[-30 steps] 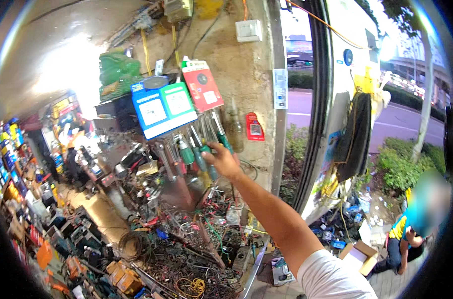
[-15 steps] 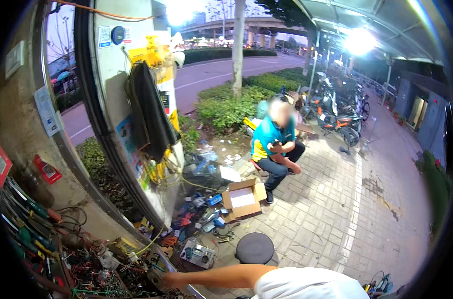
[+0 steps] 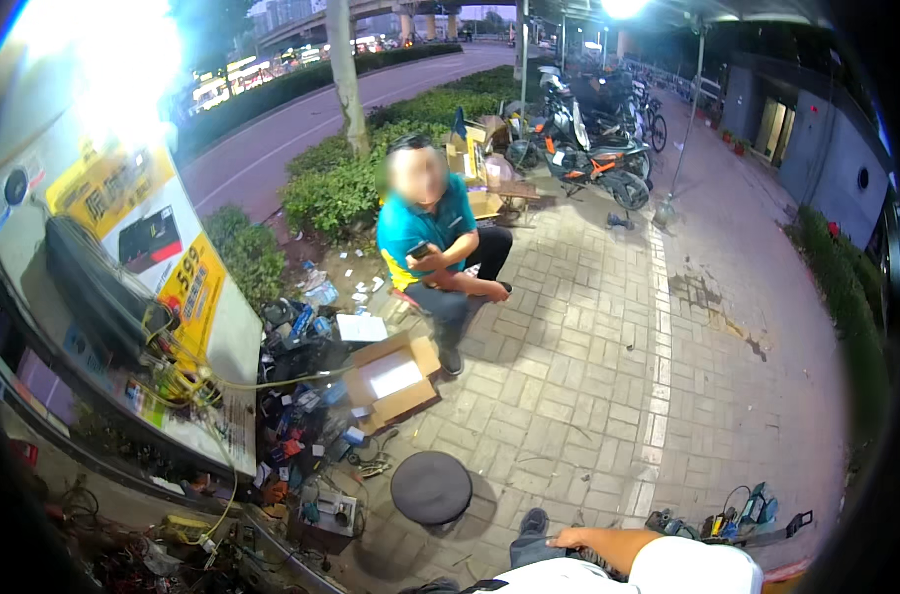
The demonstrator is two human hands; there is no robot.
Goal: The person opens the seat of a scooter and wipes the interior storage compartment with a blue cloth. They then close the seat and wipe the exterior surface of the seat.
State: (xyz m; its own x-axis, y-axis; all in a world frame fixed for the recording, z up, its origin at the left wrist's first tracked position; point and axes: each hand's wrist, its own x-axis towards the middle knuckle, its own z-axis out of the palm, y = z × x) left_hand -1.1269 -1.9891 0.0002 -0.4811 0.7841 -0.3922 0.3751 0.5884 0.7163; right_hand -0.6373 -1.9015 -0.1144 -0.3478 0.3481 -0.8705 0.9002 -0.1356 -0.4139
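Note:
My right hand (image 3: 568,538) is low at the bottom edge, beside my dark trouser leg and above my shoe (image 3: 531,522). Its fingers are curled; what, if anything, they hold is too small to make out. The bare forearm runs in from a white short sleeve (image 3: 692,564). A round black padded stool (image 3: 430,488) stands on the paving to the left of that hand, and a cluster of green tools (image 3: 757,507) lies to its right. My left hand is out of view.
A seated person (image 3: 430,228) in teal holds a phone (image 3: 420,252) beside an open carton (image 3: 417,366) and scattered packaging. A signboard (image 3: 212,376) with hanging cables borders the left, above cluttered parts (image 3: 153,554). Scooters (image 3: 598,163) are parked farther back along the paved walk (image 3: 559,327).
My view has swung right from the tool rack on the wall to the pavement outside. My right hand has left the green-handled tools and dropped beside my leg.

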